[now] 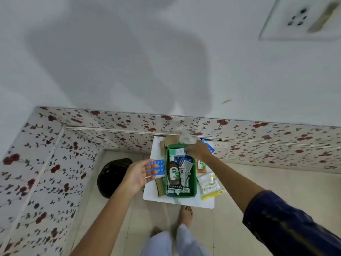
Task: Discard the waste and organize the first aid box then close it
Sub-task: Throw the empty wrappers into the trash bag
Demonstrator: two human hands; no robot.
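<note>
A green first aid box (194, 183) stands on a small white table (153, 194). Inside lie a brown antiseptic bottle (173, 172), a plaster roll pack and several sachets. My right hand (198, 150) reaches over the box's far end, its fingers on a white and green carton (176, 152). My left hand (139, 174) hovers palm up at the box's left side, fingers spread, with a blue blister strip of pills (158, 168) lying on its fingertips.
A black waste bin (112, 177) stands on the floor left of the table. Cotton buds in a clear pack (210, 182) and an orange bottle (201, 166) lie right of the box. Cardboard pieces (160, 187) lie to the left and behind. Flowered wall panels enclose the corner.
</note>
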